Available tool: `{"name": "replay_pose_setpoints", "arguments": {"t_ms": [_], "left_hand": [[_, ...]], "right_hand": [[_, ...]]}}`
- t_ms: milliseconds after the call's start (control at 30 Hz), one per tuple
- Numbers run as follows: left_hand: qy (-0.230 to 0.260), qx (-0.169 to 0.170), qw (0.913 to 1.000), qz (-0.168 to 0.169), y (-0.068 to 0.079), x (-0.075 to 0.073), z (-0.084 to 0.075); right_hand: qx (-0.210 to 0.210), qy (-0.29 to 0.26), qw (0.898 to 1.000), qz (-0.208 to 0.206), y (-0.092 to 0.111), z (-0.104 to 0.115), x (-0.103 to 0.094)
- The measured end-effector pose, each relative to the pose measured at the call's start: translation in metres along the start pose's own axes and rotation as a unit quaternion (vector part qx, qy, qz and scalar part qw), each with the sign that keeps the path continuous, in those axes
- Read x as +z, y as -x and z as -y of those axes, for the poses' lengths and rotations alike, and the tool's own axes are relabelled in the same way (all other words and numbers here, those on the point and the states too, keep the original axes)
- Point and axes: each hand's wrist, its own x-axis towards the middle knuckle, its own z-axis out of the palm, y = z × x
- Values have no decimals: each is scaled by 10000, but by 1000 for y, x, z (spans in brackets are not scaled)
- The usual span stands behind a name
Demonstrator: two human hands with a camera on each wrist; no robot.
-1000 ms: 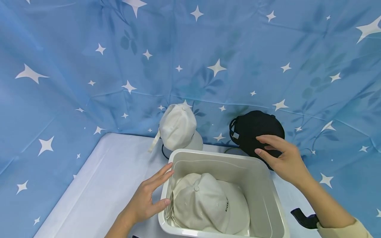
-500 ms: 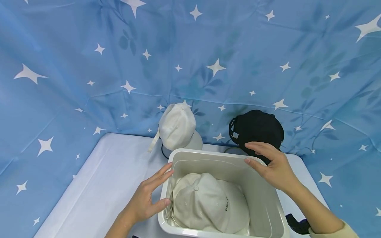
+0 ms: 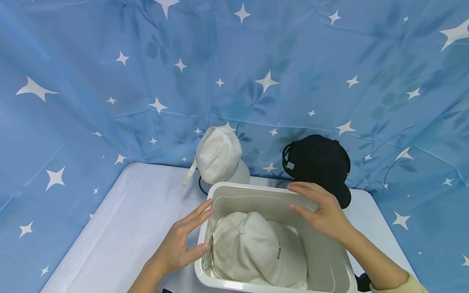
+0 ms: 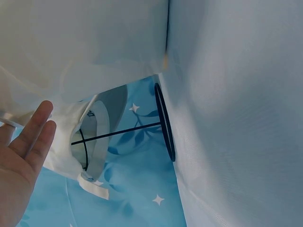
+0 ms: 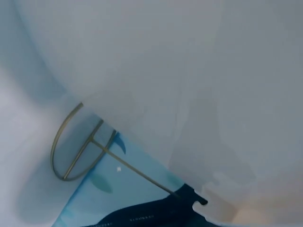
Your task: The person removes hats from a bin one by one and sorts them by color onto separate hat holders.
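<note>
My left hand is at the left rim of a cream plastic bin, its fingers extended along that edge and the thumb lower down. Inside the bin lies a beige baseball cap with small dark lettering at the front, its brim to the right. My right hand hovers over the back right part of the bin, thumb and fingers apart with nothing between them. Behind that hand, a black baseball cap sits on a stand. The left wrist view shows my left hand with straight fingers.
A white cap hangs behind the bin on a black wire stand with a round base. A brass-coloured wire stand carries the black cap. White cloth covers the table, and a blue star-patterned curtain rises behind.
My right hand has moved left and slightly down, from in front of the black cap to over the bin. The left hand and the caps stay where they were.
</note>
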Motion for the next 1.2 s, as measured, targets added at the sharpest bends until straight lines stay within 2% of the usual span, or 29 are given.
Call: {"name": "replay_pose_setpoints", "arguments": {"t_ms": [233, 533, 833, 1033, 1200], "left_hand": [[-59, 33, 10000, -3, 0, 0, 2], [5, -20, 10000, -2, 0, 0, 1], [-37, 36, 10000, -17, 0, 1, 1], [-69, 35, 10000, -27, -1, 0, 1], [-89, 22, 10000, -19, 0, 0, 0]], "right_hand": [[-228, -132, 9996, 108, 1, 2, 14], [-401, 170, 9985, 330, 1, 8, 26], [37, 112, 9961, 880, 5, 15, 33], [313, 92, 9903, 1349, 10, 15, 39], [245, -18, 9842, 1753, 13, 14, 44]]}}
